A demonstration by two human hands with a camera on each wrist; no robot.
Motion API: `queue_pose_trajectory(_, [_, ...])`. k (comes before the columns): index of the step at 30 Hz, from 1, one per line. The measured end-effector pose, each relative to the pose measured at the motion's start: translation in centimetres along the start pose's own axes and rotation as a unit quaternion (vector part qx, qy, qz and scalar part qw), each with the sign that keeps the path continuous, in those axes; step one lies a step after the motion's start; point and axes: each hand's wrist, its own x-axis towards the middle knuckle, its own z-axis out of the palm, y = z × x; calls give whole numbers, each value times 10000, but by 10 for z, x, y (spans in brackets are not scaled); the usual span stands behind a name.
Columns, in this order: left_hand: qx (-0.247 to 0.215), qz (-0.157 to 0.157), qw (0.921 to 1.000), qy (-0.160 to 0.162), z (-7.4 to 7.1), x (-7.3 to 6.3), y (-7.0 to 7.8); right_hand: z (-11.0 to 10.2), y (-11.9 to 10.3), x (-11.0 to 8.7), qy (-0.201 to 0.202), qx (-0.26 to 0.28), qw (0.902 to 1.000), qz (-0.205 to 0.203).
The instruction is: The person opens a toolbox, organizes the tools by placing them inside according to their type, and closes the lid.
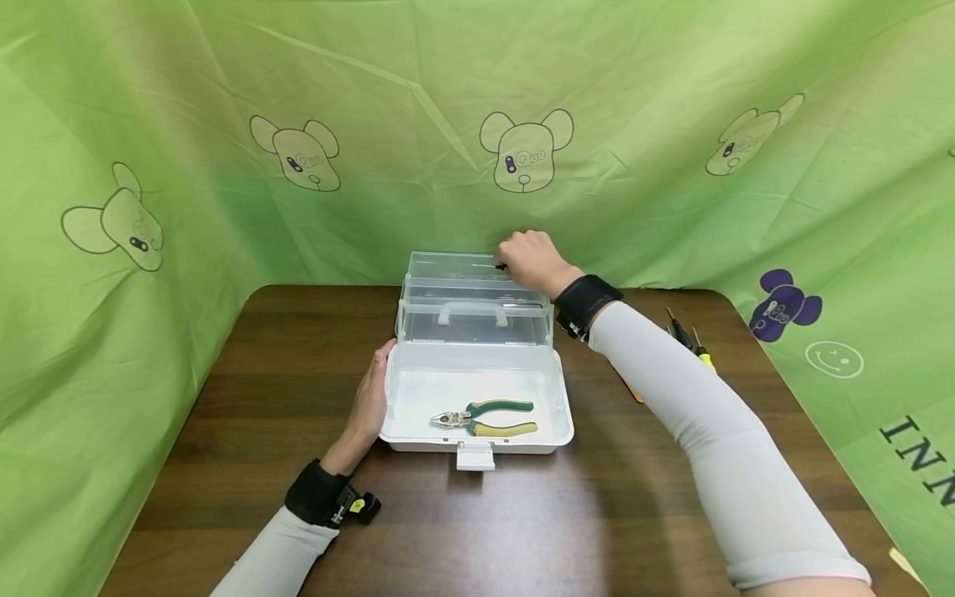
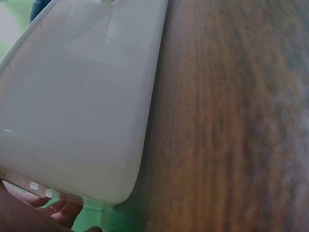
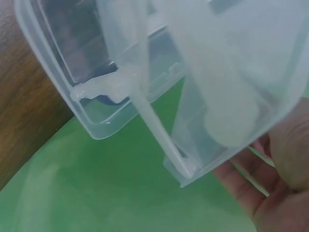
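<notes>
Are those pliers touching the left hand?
Apart: the head view shows bare toolbox floor between the combination pliers and the left hand.

White sleeves (image 1: 716, 414) with a banded hem at the right one's upper end meet broad black wristbands (image 1: 317, 493), the left carrying a small black device (image 1: 367, 508) marked with yellow.

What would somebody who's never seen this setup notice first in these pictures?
Probably the bright green cloth, printed with cartoon faces, rising behind the brown table. Next, the open white toolbox standing mid-table, with green-and-yellow pliers lying in its base. The right hand is at its raised clear trays, toward the back.
</notes>
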Motion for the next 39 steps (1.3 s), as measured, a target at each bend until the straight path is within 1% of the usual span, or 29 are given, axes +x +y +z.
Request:
queue_pose_trajectory(7, [13,-10,10000,-5,0,-1,0,2,2,-3,154,-240,9995,121])
queue_pose_trajectory(17, [14,-24,10000,5,0,-1,1,0,2,-5,65,-114,9996,230])
queue_pose_trajectory(25, [4,-28,10000,-26,0,-1,2,-11,-1,-9,-50,38,9991,419])
queue_pose_trajectory(33, [32,-86,10000,-35,0,0,2,-21,1,-23,94,104,9984,542])
queue_pose_trajectory(39, [45,-72,10000,-34,-1,0,1,-30,6,-36,159,-1,9975,682])
